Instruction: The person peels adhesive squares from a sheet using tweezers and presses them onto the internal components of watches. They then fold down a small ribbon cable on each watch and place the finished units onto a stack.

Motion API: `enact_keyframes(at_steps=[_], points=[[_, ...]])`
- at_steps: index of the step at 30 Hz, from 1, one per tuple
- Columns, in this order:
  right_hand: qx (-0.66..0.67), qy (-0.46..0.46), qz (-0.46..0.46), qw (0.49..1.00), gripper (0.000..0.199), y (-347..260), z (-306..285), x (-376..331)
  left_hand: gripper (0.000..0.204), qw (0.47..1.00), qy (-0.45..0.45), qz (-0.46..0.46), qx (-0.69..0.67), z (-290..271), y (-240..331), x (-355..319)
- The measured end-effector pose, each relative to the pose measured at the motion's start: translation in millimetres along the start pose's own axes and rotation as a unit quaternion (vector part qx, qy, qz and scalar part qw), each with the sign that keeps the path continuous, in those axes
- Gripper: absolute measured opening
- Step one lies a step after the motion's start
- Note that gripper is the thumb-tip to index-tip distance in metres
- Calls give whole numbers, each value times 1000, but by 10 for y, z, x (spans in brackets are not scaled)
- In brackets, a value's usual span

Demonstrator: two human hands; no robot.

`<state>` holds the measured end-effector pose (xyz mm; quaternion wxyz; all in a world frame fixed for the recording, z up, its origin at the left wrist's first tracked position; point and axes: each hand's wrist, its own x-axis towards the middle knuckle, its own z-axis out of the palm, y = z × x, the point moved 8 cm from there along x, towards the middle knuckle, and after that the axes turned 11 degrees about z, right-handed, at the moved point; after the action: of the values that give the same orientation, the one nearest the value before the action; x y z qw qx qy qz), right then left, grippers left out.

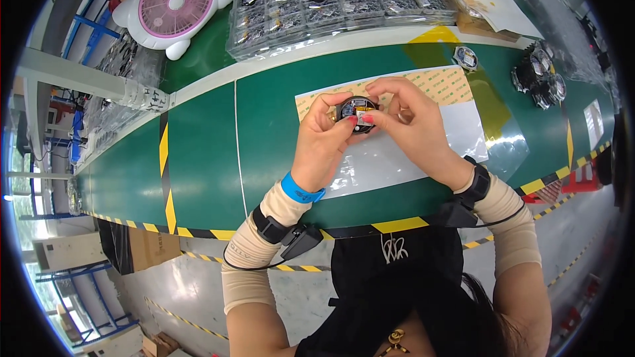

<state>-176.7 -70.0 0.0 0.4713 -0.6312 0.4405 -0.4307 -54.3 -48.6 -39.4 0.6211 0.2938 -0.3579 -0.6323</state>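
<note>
A round black electronic assembly (pixel 358 104) is held up over the work surface, its open face showing a circuit board, a yellow patch and a small silvery part. My left hand (pixel 320 140) grips its left side, with the thumb on the near part of the face. From the right, my right hand (pixel 418 124) holds the rim with its fingers, and its thumb presses close to the left thumb near the silvery part. Beneath both hands lies a glossy white sheet (pixel 390 166) with a strip of printed yellowish backing (pixel 444 86) along its far edge.
Beyond the green work surface (pixel 205 152) are stacked clear trays (pixel 317 26) of similar round assemblies. One loose assembly (pixel 465 59) sits near amber film (pixel 486 102); several more (pixel 541 74) are piled at right. A pink-and-white fan (pixel 176 2) stands far left, near another person.
</note>
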Motion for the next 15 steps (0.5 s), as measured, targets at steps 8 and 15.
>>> enact_keyframes(at_steps=[8, 15], points=[[18, -65, 106, 992, 26, 170, 39, 31, 30, 999, -42, 8, 24, 49, -12, -30], [39, -94, 133, 986, 24, 143, 29, 44, 33, 991, -48, -58, -107, 90, -62, -41]])
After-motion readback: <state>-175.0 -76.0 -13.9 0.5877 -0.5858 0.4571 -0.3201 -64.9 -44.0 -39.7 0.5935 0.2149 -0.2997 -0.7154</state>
